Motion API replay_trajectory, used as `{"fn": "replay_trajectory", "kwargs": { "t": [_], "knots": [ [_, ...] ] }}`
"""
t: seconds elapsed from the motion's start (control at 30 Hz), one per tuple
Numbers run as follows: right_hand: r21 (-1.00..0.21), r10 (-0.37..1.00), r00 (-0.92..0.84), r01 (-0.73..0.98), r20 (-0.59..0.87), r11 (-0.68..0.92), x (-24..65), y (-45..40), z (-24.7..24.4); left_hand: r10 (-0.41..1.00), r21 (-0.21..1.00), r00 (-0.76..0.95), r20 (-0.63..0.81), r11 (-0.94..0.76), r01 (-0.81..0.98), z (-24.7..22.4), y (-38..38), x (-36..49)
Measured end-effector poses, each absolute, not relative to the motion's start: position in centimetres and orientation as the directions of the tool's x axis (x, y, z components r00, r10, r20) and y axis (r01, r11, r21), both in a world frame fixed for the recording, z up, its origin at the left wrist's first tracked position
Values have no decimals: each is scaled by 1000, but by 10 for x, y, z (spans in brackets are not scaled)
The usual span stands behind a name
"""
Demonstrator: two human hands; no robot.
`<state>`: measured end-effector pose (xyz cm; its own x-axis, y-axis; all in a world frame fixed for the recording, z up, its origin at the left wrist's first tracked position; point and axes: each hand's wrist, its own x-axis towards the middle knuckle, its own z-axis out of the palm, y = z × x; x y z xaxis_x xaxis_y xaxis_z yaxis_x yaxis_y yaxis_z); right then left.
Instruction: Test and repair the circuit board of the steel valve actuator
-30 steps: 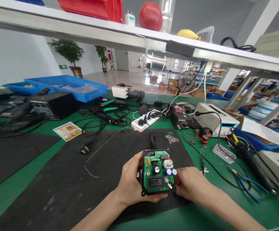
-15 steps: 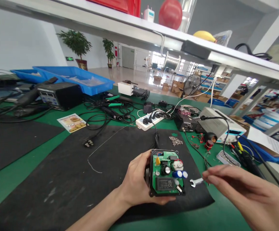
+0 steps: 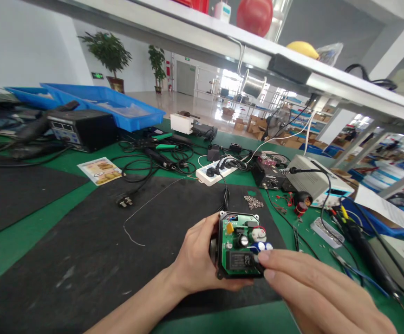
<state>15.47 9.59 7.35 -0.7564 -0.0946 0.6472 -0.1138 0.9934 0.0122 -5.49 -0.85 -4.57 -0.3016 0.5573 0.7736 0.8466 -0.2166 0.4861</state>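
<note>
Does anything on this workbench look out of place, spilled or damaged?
A few things. A loose black power plug lies unplugged on the black mat. Small silver metal parts sit in a loose heap. The open black box with a green circuit board, in the left hand, has no cover.

A bright, evenly lit indoor scene. Daylight pours in from the far hall beyond the white shelf (image 3: 223, 44), where windows and the polished floor are washed out to near white. Below the shelf, light on the black mat (image 3: 83, 241) is soft, with only faint shadows. The wide lens bends the shelf into a slanted curve, and things toward the frame edges stretch. The right hand (image 3: 313, 292), nearest the lens, looks slightly soft and oversized; the circuit board (image 3: 240, 243) beside it is sharp. Distant shelving right of the shelf is hazy and overexposed.
</note>
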Motion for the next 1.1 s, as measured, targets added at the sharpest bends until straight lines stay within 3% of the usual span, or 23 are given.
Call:
{"fn": "replay_trajectory", "kwargs": {
  "t": [0.37,0.67,1.1],
  "knots": [
    [70,-150,-780,-136,607,988,150,92,80,558,494,-314,768,-205,845,-45,-8,-54],
    [-23,-101,-757,-151,645,988,147,90,74,560,515,-319,764,-232,825,-45,-8,-54],
    [-25,-101,-703,-167,704,986,144,96,64,575,517,-313,756,-231,824,-48,-7,-55]
  ]
}}
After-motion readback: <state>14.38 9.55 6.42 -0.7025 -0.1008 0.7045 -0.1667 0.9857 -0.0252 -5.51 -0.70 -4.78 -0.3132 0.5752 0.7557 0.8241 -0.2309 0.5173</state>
